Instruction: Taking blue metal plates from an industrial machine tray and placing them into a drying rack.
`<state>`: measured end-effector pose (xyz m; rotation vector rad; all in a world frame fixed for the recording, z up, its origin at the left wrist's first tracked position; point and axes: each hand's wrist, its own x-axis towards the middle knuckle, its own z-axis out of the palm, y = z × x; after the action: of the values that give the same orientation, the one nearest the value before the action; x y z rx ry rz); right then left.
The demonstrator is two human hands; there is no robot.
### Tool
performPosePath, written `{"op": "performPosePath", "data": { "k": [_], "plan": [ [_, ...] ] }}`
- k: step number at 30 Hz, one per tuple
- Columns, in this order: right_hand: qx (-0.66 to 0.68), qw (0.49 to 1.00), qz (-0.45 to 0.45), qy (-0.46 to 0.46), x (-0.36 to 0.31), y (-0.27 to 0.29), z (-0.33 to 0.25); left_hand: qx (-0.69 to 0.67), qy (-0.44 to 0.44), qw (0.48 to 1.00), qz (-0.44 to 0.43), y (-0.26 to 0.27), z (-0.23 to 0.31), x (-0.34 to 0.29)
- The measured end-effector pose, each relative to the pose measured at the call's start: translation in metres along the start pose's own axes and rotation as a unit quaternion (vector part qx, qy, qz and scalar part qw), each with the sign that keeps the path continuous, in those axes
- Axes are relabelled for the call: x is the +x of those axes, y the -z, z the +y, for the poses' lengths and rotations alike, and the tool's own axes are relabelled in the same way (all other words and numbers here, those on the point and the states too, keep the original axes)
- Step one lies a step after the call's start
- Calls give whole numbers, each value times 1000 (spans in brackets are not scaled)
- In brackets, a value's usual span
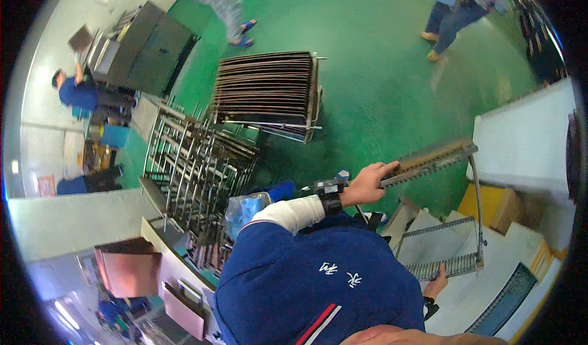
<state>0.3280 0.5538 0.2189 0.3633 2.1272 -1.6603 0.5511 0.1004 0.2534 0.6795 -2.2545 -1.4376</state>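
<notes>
A metal rack with slotted, comb-like bars [429, 161] spans the space in front of me and to the right, joined by thin side rods. My left hand [365, 184], on a wrist with a black band and white sleeve, grips the near end of its upper bar, fingers over the edge. Lower down, my right hand [439, 282] is closed round another toothed bar [444, 264] of the same rack. Part of the right palm is hidden behind that bar. The rack is tilted above a pale work surface [508, 256].
A cart of stacked dark panels [263, 88] stands ahead on the green floor. Several metal racks [196, 161] crowd the left. A white box [520, 143], a yellow carton [487, 207] and another slotted strip [505, 299] lie right. People [459, 20] stand or walk farther off.
</notes>
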Motion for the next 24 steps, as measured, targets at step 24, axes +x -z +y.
{"op": "performPosePath", "data": {
  "k": [24],
  "plan": [
    [-190, 746, -518, 373, -150, -425, -247, -69, 190, 717, 667, 127, 124, -335]
  ]
}}
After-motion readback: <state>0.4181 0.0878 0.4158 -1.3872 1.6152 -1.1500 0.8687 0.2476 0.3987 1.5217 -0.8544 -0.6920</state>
